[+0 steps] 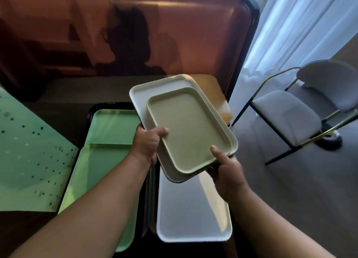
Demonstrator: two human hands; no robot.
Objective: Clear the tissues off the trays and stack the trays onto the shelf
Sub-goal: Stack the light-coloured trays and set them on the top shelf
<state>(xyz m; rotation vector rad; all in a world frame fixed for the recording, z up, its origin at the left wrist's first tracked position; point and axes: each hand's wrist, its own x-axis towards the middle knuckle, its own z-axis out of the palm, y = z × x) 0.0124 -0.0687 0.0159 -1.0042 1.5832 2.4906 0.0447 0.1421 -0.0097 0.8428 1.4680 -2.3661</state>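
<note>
I hold a small stack of trays in the air at the middle of the view. A small beige tray (188, 129) lies on top of a larger white tray (155, 88), with a dark tray edge showing beneath. My left hand (148, 143) grips the stack's left edge, thumb on the beige tray's rim. My right hand (225, 172) grips the near right corner, thumb on top. Both trays are bare; no tissue shows. Below lie a light green tray (114, 122), another green tray (100, 180) and a white tray (193, 209).
A green sheet with dark dots (29, 160) lies at the left. A dark-rimmed reddish reflective panel (174, 34) stands behind. A grey chair with gold and black legs (290, 114) stands at the right by white curtains (290, 25). A wooden surface (217, 91) shows behind the held trays.
</note>
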